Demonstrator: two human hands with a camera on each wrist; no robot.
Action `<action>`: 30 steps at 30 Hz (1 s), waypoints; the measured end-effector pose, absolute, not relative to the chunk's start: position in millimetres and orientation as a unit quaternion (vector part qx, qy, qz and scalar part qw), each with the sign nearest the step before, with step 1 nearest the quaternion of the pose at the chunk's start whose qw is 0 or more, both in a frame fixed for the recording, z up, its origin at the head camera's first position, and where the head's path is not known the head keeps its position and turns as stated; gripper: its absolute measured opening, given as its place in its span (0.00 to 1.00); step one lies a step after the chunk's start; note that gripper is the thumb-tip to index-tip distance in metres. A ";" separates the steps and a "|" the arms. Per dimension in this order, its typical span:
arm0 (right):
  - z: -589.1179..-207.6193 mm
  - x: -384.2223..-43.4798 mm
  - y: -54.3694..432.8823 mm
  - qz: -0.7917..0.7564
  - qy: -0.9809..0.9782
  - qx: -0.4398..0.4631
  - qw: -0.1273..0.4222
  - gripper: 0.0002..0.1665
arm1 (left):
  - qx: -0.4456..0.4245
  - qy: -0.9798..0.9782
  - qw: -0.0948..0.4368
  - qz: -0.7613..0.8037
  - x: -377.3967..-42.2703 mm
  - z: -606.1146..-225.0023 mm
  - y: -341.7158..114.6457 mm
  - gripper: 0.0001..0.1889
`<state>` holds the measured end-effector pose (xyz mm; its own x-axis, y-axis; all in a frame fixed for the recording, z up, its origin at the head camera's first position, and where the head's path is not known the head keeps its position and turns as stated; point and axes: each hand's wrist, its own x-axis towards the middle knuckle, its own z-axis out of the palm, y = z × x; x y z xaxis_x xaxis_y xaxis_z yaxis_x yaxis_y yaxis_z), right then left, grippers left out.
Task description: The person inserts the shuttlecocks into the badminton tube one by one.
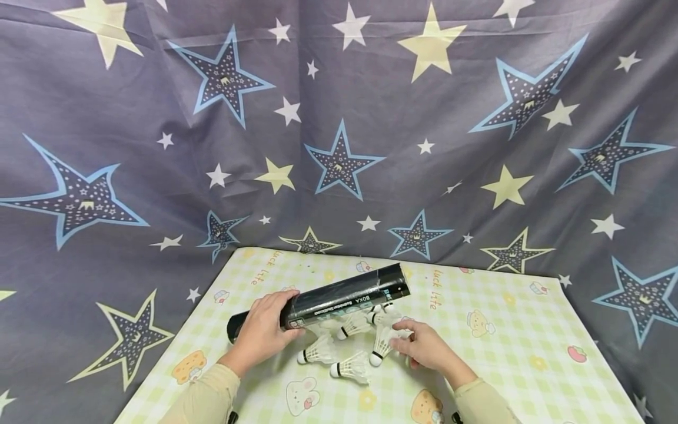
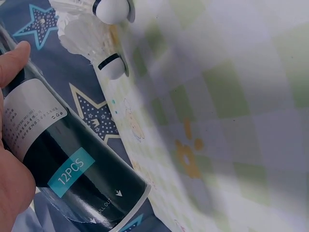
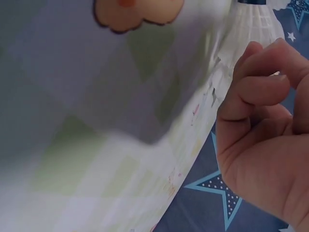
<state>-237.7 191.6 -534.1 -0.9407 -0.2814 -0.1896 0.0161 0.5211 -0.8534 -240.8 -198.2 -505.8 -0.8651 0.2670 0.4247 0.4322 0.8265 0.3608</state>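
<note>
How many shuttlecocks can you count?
At least 5 shuttlecocks: one front left, one front centre, one at the right hand, two by the black tube; others may be hidden.

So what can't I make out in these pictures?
- Head view: inside the black tube, hidden by its wall.
- Head view: the count of shuttlecocks, partly hidden by the tube and one another.
- Head view: the tube's smallest print, too small.
- Left wrist view: much of the left hand, past the left edge.
- Right wrist view: the cork of one shuttlecock, past the top edge.
</note>
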 end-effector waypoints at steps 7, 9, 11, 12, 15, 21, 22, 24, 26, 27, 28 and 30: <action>-535.7 -232.8 197.4 -0.469 0.866 -0.084 0.149 0.12 | -0.189 -0.937 0.184 -0.228 -241.2 -506.5 -198.5 0.48; -534.6 -230.7 202.5 -0.479 0.861 -0.074 0.155 0.14 | -0.191 -0.936 0.188 -0.227 -240.9 -506.9 -198.8 0.48; -532.9 -228.9 209.0 -0.492 0.854 -0.061 0.158 0.17 | -0.191 -0.936 0.190 -0.227 -240.8 -507.6 -199.2 0.48; -532.0 -228.2 212.8 -0.500 0.850 -0.054 0.158 0.18 | -0.191 -0.936 0.190 -0.227 -240.8 -508.0 -199.4 0.48; -526.8 -226.9 224.8 -0.517 0.842 -0.030 0.150 0.20 | -0.192 -0.935 0.191 -0.228 -240.8 -508.8 -200.0 0.48; -503.6 -228.6 249.7 -0.562 0.821 0.046 0.085 0.21 | -0.195 -0.936 0.190 -0.225 -241.1 -509.7 -198.0 0.48; -497.6 -229.1 252.8 -0.576 0.812 0.057 0.070 0.21 | -0.196 -0.936 0.189 -0.224 -241.2 -509.9 -197.7 0.48; -484.1 -228.8 257.3 -0.606 0.791 0.072 0.039 0.22 | -0.196 -0.936 0.188 -0.224 -241.4 -510.1 -196.9 0.48; -469.5 -227.6 259.0 -0.634 0.770 0.077 0.010 0.21 | -0.196 -0.936 0.184 -0.226 -241.5 -509.8 -195.5 0.48; -462.1 -226.6 258.2 -0.644 0.761 0.077 -0.004 0.19 | -0.195 -0.937 0.183 -0.226 -241.6 -509.6 -194.6 0.48; -455.0 -225.2 256.3 -0.653 0.753 0.076 -0.017 0.17 | -0.196 -0.937 0.181 -0.227 -241.7 -509.4 -193.5 0.48; -444.3 -222.6 251.1 -0.668 0.740 0.069 -0.034 0.14 | -0.198 -0.937 0.178 -0.227 -241.6 -508.2 -190.9 0.48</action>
